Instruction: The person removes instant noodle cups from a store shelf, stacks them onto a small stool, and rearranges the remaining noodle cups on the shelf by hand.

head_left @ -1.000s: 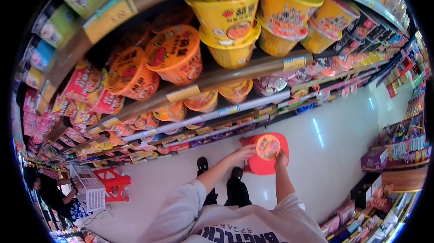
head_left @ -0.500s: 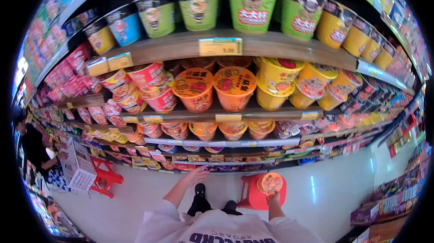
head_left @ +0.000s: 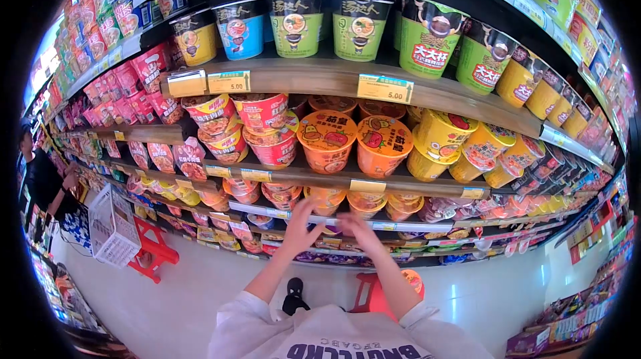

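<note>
Both of my hands reach forward in front of the lower shelves. My left hand (head_left: 302, 231) is raised with fingers apart and nothing in it. Close beside it, my right hand (head_left: 359, 231) is slightly blurred, its fingers stretched out toward the left, also holding nothing. Behind them stands a row of orange noodle tubs (head_left: 366, 205). On the shelf above sit two larger orange noodle tubs, a left one (head_left: 326, 142) and a right one (head_left: 383, 146). Another orange noodle tub (head_left: 415, 280) rests on a red stool (head_left: 364, 292), partly hidden by my right forearm.
Yellow noodle tubs (head_left: 437, 145) are stacked to the right. Tall noodle cups (head_left: 294, 29) line the upper wooden shelf (head_left: 300, 77). At the left, a white basket (head_left: 113, 229) is by another red stool (head_left: 153, 252), near a person (head_left: 47, 185) in dark clothes.
My right hand has let go of the orange tub on the stool and come up beside my left hand. My left hand has risen toward the shelves. The view has shifted.
</note>
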`<state>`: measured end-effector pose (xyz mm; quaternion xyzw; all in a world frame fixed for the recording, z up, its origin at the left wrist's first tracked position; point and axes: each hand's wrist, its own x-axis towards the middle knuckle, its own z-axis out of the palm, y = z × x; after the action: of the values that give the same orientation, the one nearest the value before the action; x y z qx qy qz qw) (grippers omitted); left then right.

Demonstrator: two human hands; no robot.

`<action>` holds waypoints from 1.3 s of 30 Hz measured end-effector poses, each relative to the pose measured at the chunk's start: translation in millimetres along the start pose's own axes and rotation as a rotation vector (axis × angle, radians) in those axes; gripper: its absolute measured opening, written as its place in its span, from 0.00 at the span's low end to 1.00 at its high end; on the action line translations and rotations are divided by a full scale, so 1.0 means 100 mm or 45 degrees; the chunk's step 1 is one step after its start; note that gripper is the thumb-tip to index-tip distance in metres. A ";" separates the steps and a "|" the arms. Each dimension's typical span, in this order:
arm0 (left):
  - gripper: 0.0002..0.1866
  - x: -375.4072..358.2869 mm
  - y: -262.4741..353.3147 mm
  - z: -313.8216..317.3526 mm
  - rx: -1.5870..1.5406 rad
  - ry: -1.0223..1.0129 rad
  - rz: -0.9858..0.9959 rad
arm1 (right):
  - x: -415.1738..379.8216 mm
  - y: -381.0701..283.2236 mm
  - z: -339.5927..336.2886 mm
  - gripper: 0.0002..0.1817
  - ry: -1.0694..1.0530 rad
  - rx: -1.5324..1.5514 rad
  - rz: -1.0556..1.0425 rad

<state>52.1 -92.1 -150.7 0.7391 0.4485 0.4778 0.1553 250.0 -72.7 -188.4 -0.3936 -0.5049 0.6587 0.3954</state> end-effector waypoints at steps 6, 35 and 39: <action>0.24 0.73 0.20 -0.46 0.543 0.280 0.278 | 0.36 -0.89 0.44 0.28 0.443 -0.110 -0.596; 0.21 1.13 -0.43 -1.02 0.804 0.548 0.620 | 1.04 -1.16 0.90 0.32 0.856 0.062 -0.754; 0.23 1.00 -0.37 -0.84 0.229 0.209 0.612 | 1.03 -1.14 0.81 0.30 0.703 0.107 -0.744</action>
<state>-23.6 -7.2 -77.1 0.7940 0.3120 0.5176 -0.0659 150.8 13.3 -74.6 -0.3790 -0.4431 0.4081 0.7024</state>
